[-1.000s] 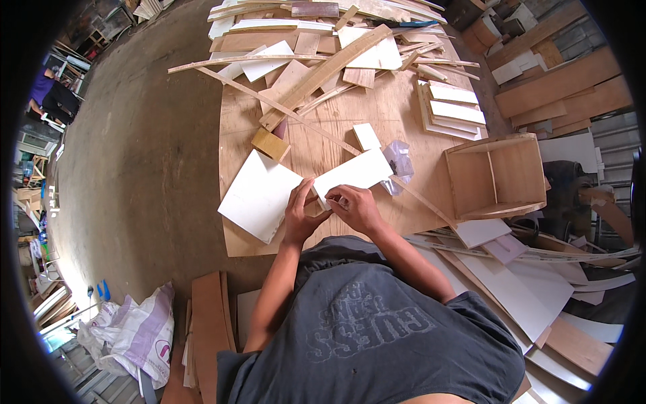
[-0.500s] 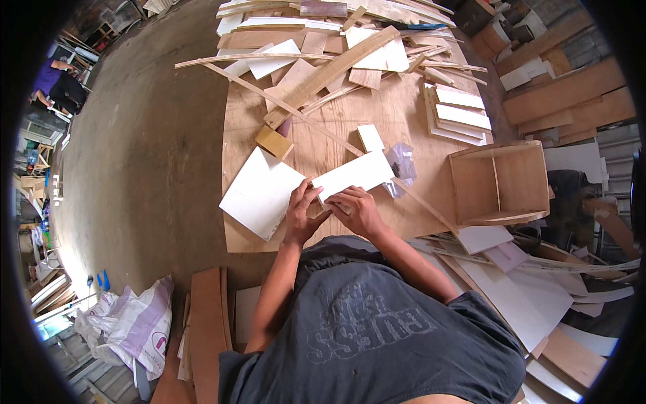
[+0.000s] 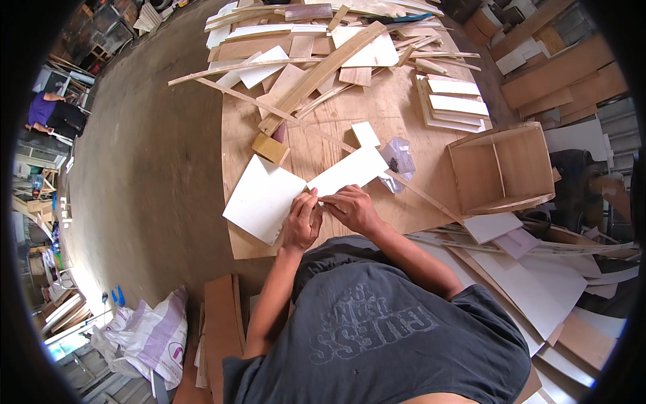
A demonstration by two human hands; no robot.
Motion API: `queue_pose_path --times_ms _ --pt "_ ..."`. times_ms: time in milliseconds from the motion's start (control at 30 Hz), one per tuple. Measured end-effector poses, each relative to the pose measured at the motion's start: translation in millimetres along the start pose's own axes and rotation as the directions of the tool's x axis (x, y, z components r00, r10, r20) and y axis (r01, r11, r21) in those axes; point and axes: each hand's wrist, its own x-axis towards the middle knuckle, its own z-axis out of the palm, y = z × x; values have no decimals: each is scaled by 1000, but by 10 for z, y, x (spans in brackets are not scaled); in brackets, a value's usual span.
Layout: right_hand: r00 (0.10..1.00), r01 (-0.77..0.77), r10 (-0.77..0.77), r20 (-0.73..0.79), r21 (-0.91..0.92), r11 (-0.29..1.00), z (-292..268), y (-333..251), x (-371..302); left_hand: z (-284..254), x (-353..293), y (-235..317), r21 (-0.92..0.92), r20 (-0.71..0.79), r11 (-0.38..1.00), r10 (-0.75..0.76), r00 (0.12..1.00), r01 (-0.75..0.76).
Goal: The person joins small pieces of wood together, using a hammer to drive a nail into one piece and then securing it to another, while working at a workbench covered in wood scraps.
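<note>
Has both hands at the near left end of a narrow white board [image 3: 346, 172], the left hand [image 3: 302, 221] and the right hand [image 3: 350, 209] almost fingertip to fingertip. Gathers the fingers of each into a close bunch, thumbs tucked in; cannot tell whether pinching something small or gripping the board's edge. On the table [image 3: 397, 114], points the board's far end away and rightward, beside a clear plastic bag [image 3: 398, 158], long axis slanting from near left to far right across a thin wooden strip [image 3: 431, 200]. Has a broader white panel [image 3: 264, 200] just left and a small white block [image 3: 365, 134] beyond. Wears a dark shirt [image 3: 377, 370] with outlined lettering in several lines. At lower left, shows a purple printed mark on a white sack [image 3: 151, 343].
</note>
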Motion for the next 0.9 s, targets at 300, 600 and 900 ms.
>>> queue_pose_path --times_ms 300,600,900 --pt "981 -28 38 -192 57 998 119 87 -126 120 -11 88 64 -43 997 -42 998 45" --pt "972 -47 50 -228 17 999 216 170 -243 147 -68 78 165 -84 986 -23 996 37" --pt "931 -276 300 -207 141 951 355 314 -276 166 -705 -212 143 -67 966 -206 976 214"
